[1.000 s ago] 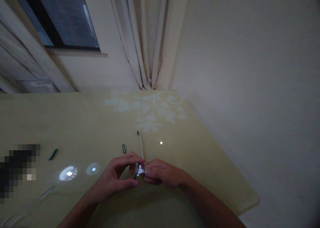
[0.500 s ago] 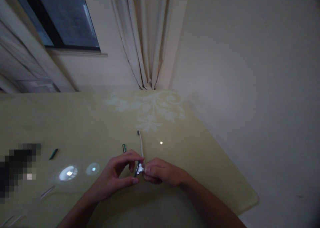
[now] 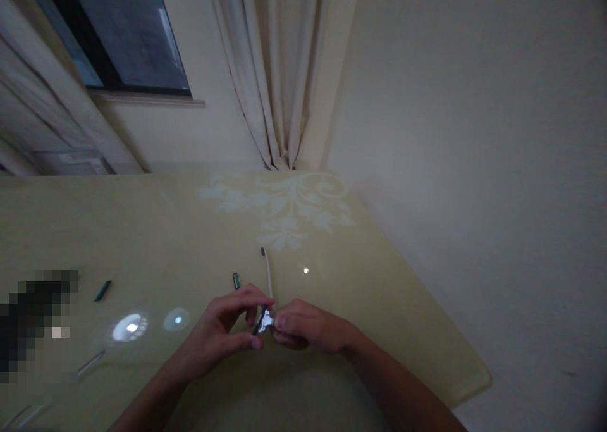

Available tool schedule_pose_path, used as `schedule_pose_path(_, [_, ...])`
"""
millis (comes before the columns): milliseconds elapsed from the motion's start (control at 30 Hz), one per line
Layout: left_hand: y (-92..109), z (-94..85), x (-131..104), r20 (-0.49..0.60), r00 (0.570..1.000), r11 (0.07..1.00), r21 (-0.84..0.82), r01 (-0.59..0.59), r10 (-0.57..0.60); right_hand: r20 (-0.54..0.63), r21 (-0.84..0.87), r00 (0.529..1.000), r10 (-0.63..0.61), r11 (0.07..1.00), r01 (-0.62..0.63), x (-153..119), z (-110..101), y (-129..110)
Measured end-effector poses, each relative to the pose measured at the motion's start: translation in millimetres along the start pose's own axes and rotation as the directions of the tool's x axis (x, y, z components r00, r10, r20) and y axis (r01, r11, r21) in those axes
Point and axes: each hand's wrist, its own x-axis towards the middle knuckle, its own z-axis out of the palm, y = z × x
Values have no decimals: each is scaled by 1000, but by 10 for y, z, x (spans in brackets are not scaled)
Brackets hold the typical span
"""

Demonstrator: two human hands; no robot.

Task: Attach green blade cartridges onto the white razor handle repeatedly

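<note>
Between the thumb and fingers of my left hand (image 3: 226, 328) is a small dark stick-like piece (image 3: 258, 320), tilted. My right hand (image 3: 310, 324) is closed on a shiny silver piece (image 3: 267, 320), which lies against the dark piece. What the silver piece is, I cannot make out. Just beyond my hands a white toothbrush (image 3: 269, 274) with a dark head lies on the table, its near end hidden by my hands. A small dark green piece (image 3: 236, 281) rests just beyond my left fingers.
The glossy yellowish table (image 3: 379, 293) has a white floral pattern. Another dark green piece (image 3: 102, 291) lies at left, near a blurred dark shape (image 3: 33, 312). Thin clear items (image 3: 91, 363) lie at lower left. Curtains (image 3: 279, 71) hang behind the table.
The lower end of the dark piece has tilted slightly to the left in my left hand. Both hands have otherwise stayed in place.
</note>
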Motion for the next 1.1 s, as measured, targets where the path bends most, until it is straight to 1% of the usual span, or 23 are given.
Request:
schedule_pose_path(300, [-7, 20, 5, -42, 999, 1000, -9, 4, -5, -13, -25, 1000, 4, 1000, -5, -6, -7, 9])
schedule_pose_path(533, [12, 27, 15, -27, 1000, 1000, -24, 7, -7, -14, -34, 1000, -25, 999, 24, -2, 9, -23])
schedule_pose_path(700, [14, 29, 19, -27, 1000, 1000, -23, 10, -11, -16, -95, 999, -34, 995, 33, -2, 10, -67])
schedule_pose_path(833, [13, 33, 15, -38, 999, 1000, -21, 2, -3, -15, -80, 999, -31, 996, 30, -4, 0, -48])
schedule_pose_path(967, [52, 50, 24, -48, 999, 1000, -9, 25, -26, -22, -70, 999, -26, 997, 24, -10, -6, -29])
schedule_pose_path(1100, [64, 67, 27, -68, 997, 1000, -1, 29, -29, -24, -115, 999, -38, 993, 35, -18, -7, -50])
